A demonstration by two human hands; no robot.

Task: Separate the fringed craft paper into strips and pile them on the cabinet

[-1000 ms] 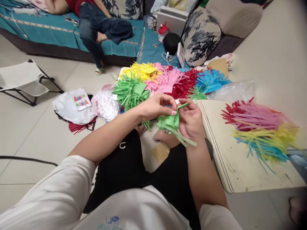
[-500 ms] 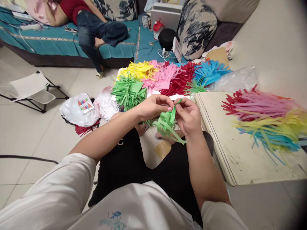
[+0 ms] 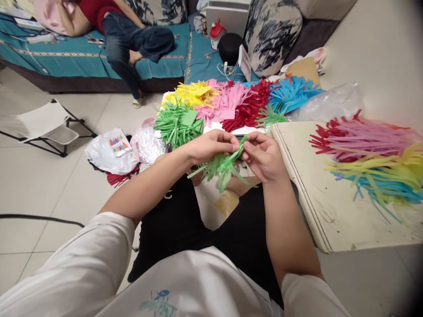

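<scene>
A green paper tassel (image 3: 224, 169) is held between my two hands above my lap, its top twisted narrow and its cut strips hanging loose. My left hand (image 3: 213, 147) pinches the twisted part from the left side. From the right, the thumb and fingertips of my right hand (image 3: 264, 155) close on the same twist near its upper end. Just beyond my hands lies a pile of green fringed paper (image 3: 178, 125), with yellow fringed paper (image 3: 190, 94), pink fringed paper (image 3: 231, 101) and dark red fringed paper (image 3: 249, 108) beside it.
On the cream table (image 3: 297, 176) at my right rest red, pink, yellow and blue tassels (image 3: 373, 141). Blue fringed paper (image 3: 294, 94) and a clear plastic bag (image 3: 330, 103) lie farther back. A folding stool (image 3: 46, 121) stands left. Someone in jeans (image 3: 122, 48) sits on the sofa.
The tassel's strips have swung round and spread out to the left as the twist turned between my fingers. Both hands keep their grip; the view has shifted slightly.
</scene>
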